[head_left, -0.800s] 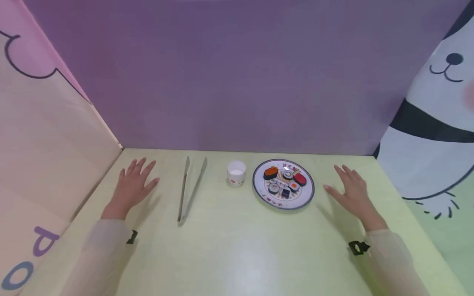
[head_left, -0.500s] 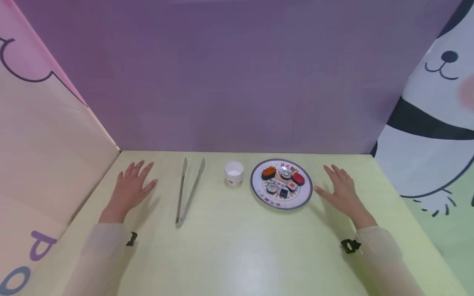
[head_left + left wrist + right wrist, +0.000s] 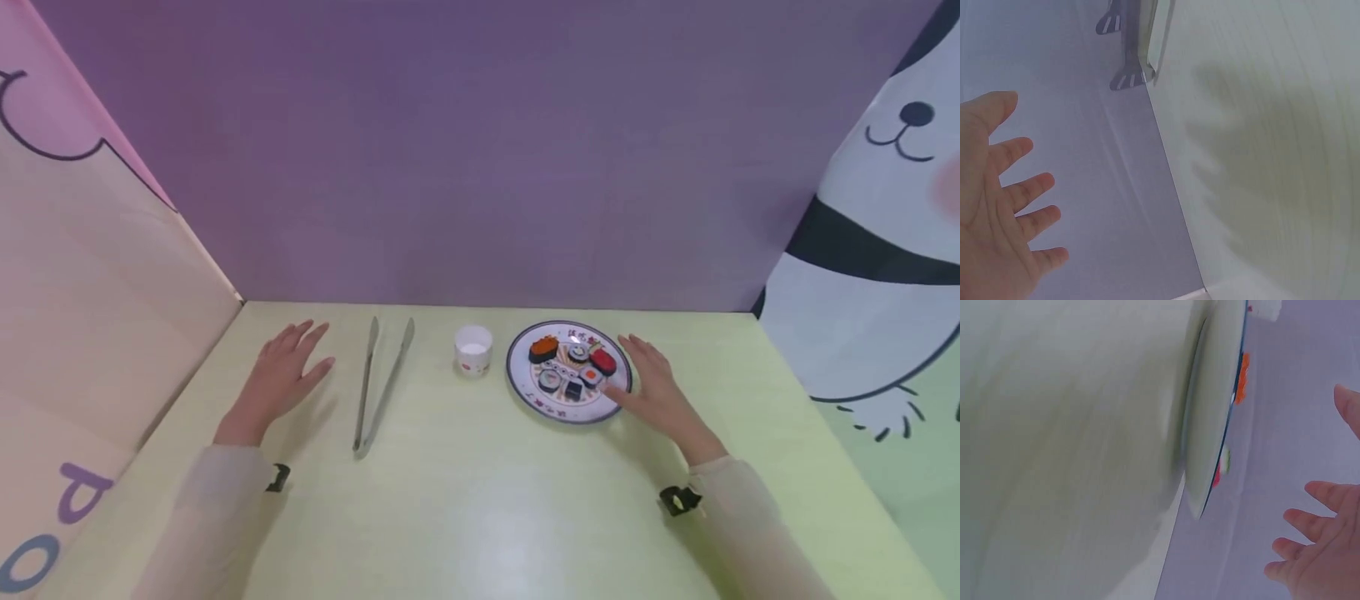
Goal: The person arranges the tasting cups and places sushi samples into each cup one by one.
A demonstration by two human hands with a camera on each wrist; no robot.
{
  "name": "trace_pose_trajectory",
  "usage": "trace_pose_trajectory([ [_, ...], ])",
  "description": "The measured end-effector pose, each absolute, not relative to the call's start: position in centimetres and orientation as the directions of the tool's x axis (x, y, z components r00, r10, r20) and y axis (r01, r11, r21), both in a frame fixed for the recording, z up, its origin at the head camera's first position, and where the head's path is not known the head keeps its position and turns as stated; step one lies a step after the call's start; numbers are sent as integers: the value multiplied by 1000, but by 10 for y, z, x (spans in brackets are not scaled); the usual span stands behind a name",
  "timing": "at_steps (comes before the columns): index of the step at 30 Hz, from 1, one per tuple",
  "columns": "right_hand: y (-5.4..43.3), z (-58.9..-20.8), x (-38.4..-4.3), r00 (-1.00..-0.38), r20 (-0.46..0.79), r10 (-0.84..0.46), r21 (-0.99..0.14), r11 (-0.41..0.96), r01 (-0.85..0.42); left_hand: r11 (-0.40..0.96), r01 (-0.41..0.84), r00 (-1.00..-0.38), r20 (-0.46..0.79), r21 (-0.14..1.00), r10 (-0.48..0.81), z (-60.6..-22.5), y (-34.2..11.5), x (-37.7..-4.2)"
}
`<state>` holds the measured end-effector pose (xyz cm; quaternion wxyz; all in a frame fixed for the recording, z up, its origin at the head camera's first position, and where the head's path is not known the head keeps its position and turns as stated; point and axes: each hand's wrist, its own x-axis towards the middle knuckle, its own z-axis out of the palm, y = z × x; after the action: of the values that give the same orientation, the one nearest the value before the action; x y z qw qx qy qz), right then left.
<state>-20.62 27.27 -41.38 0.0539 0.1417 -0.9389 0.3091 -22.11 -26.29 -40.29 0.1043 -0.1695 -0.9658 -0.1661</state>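
Note:
My right hand (image 3: 654, 390) hovers at the right rim of a round white plate (image 3: 534, 398), fingers spread, its thumb overlapping the rim in the head view. Several pieces of sushi lie on that plate, among them one topped with orange roe (image 3: 543, 348) and one with a red top (image 3: 603, 361). In the right wrist view the plate (image 3: 1213, 406) is seen edge-on, apart from the fingers. My left hand (image 3: 276, 379) is held over the table with fingers loosely extended and nothing in it. Nearest to it lie metal tongs (image 3: 365, 392), their arms spread apart.
A small white cup (image 3: 473, 352) with a red print stands between the tongs and the plate. Behind the pale table (image 3: 450, 508) rises a purple backdrop (image 3: 480, 158). Printed panels flank both sides, the right one bearing a panda (image 3: 862, 325).
My right hand has moved left, from beside the plate to its right rim. The left hand has shifted slightly right towards the tongs. Tongs, cup and plate stay in place.

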Motion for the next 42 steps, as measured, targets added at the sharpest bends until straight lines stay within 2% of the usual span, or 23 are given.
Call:
trace_pose_trajectory([
  [7,240,-410,-212,-938,203,-282,-625,700,-346,866,380,-923,192,325,333,-397,-249,-226],
  [13,210,-405,-213,-927,203,-317,-639,675,-370,844,399,-915,212,358,343,-397,-236,-230],
  [27,137,-409,-225,-958,37,-285,-733,644,-220,817,423,-906,187,391,380,-394,-203,-236],
  [32,114,-408,-231,-973,18,-229,-746,644,-166,801,418,-908,165,429,386,-393,-189,-237],
  [42,85,-416,-243,-993,-2,-120,-836,545,-64,764,429,-898,136,482,418,-396,-158,-247],
])
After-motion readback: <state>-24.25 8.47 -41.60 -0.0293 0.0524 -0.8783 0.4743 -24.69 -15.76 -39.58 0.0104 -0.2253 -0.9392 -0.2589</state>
